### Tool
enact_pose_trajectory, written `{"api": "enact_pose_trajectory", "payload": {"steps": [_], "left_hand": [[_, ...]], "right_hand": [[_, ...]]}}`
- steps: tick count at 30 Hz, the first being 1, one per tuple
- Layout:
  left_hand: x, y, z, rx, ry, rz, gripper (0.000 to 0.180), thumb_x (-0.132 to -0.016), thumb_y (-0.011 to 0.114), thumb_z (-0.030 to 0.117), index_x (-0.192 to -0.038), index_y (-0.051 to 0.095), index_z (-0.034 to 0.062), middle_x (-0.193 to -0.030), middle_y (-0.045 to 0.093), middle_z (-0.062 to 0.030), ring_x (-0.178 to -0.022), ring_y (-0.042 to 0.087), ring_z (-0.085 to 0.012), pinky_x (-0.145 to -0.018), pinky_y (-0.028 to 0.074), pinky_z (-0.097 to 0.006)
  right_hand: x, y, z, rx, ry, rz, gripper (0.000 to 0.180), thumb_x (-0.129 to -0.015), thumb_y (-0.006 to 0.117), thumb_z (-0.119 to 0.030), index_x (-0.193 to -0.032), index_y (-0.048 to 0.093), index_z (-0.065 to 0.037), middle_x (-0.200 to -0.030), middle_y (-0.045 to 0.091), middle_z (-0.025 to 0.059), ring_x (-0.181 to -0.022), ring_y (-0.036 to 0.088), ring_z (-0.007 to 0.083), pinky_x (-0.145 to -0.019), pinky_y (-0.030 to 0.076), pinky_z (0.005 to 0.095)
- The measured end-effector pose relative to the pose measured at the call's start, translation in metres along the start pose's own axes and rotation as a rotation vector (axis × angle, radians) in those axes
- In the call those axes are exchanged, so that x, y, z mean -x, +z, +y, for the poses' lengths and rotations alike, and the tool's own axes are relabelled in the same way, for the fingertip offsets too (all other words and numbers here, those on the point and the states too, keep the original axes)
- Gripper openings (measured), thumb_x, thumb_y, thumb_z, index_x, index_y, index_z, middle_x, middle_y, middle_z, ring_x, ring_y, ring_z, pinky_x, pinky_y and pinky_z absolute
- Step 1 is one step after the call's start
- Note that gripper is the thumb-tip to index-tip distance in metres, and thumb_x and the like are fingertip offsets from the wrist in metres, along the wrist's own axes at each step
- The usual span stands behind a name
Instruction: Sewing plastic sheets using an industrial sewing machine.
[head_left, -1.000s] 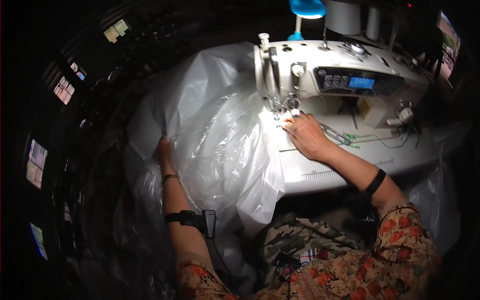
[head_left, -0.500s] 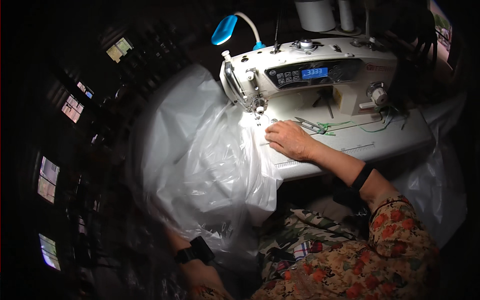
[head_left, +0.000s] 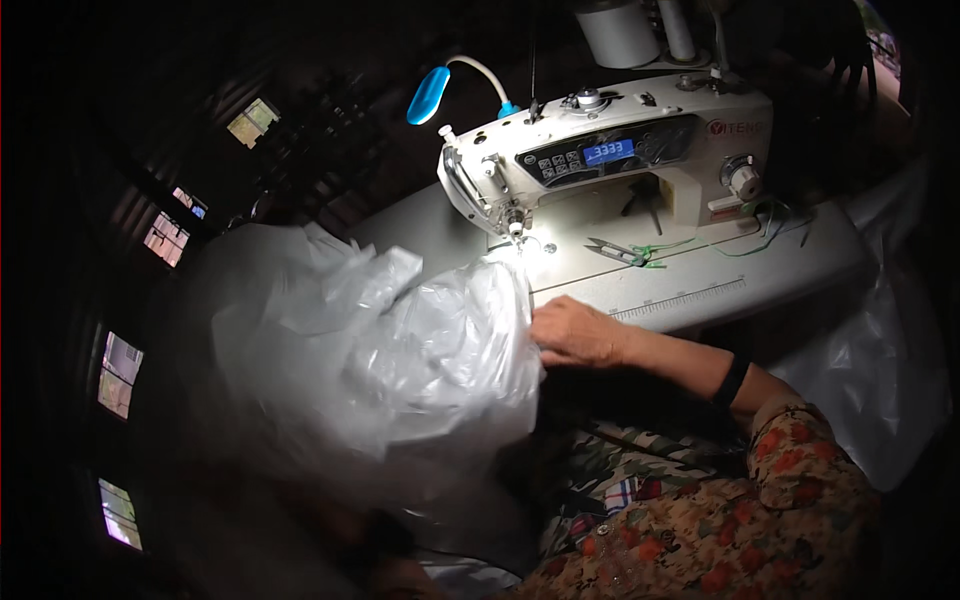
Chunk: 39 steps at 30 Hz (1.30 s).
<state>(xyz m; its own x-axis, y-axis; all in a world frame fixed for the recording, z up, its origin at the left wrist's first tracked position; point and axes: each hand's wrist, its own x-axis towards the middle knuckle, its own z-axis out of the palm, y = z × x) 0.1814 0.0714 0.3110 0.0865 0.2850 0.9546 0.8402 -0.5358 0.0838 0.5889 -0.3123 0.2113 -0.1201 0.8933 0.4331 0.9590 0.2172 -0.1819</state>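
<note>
Clear sheet (head_left: 400,360) bunched left of the sewing machine (head_left: 685,195), its upper edge reaching the lit needle area (head_left: 516,250); whether any lies under the foot, cannot tell. Right hand (head_left: 580,332) at the bed's front edge, fingers curled in, apparently pinching the sheet's right margin. Left hand lost in shadow and plastic; its grip cannot be told. Snips (head_left: 615,252) lie on the bed, near green thread (head_left: 765,240). Step in hand seems to be arranging the sheet by the needle; next move likely calls for squaring that margin, bulk kept clear.
</note>
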Motion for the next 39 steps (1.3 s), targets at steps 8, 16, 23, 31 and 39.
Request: {"api": "enact_pose_trajectory", "payload": {"steps": [8, 16, 23, 31, 39], "left_hand": [[0.022, 0.01, -0.094, -0.513, 0.413, -0.64, 0.04, -0.095, 0.06, 0.025, -0.125, 0.061, -0.0011, -0.123, 0.065, -0.0215, -0.113, 0.063, -0.034, -0.092, 0.051, -0.045], [0.062, 0.049, 0.193, 0.585, 0.011, -1.011, 0.043, -0.102, 0.051, 0.03, -0.126, 0.063, -0.0031, -0.131, 0.06, -0.0263, -0.124, 0.057, -0.0376, -0.104, 0.045, -0.041], [0.107, 0.096, 0.19, 0.54, 0.093, -0.906, 0.045, -0.101, 0.053, 0.035, -0.122, 0.064, -0.0029, -0.138, 0.057, -0.0238, -0.131, 0.05, -0.0393, -0.11, 0.041, -0.043], [0.106, 0.111, 0.177, 0.601, 0.045, -0.927, 0.051, -0.098, 0.059, 0.037, -0.128, 0.062, -0.005, -0.141, 0.056, -0.0218, -0.134, 0.049, -0.0351, -0.113, 0.038, -0.04], [0.102, 0.117, 0.175, 0.64, 0.054, -0.89, 0.049, -0.098, 0.06, 0.036, -0.129, 0.063, -0.0014, -0.137, 0.059, -0.0205, -0.129, 0.053, -0.0356, -0.111, 0.039, -0.039]], "right_hand": [[0.019, 0.087, -0.11, -0.986, 0.257, -0.108, 0.046, -0.098, 0.057, -0.023, -0.14, 0.049, -0.005, -0.121, 0.064, 0.0147, -0.104, 0.064, 0.0277, -0.096, 0.048, 0.043], [0.025, 0.158, -0.103, -1.412, 0.985, 0.153, 0.025, -0.099, 0.059, -0.019, -0.106, 0.067, 0.003, -0.099, 0.072, 0.0098, -0.092, 0.066, 0.0152, -0.083, 0.053, 0.0289], [0.017, 0.172, -0.083, -1.486, 1.373, 0.363, 0.029, -0.095, 0.058, -0.016, -0.112, 0.066, 0.007, -0.105, 0.072, 0.0161, -0.095, 0.068, 0.0197, -0.087, 0.053, 0.031], [-0.029, 0.19, -0.098, -1.065, 0.943, 0.267, 0.05, -0.086, 0.067, -0.028, -0.126, 0.059, 0.0, -0.122, 0.063, 0.0257, -0.117, 0.06, 0.0394, -0.101, 0.046, 0.0417], [0.0, 0.26, -0.053, -0.603, 0.414, -0.035, 0.036, -0.083, 0.057, -0.011, -0.117, 0.063, 0.001, -0.117, 0.064, 0.0208, -0.111, 0.061, 0.0362, -0.094, 0.05, 0.0448]]}}
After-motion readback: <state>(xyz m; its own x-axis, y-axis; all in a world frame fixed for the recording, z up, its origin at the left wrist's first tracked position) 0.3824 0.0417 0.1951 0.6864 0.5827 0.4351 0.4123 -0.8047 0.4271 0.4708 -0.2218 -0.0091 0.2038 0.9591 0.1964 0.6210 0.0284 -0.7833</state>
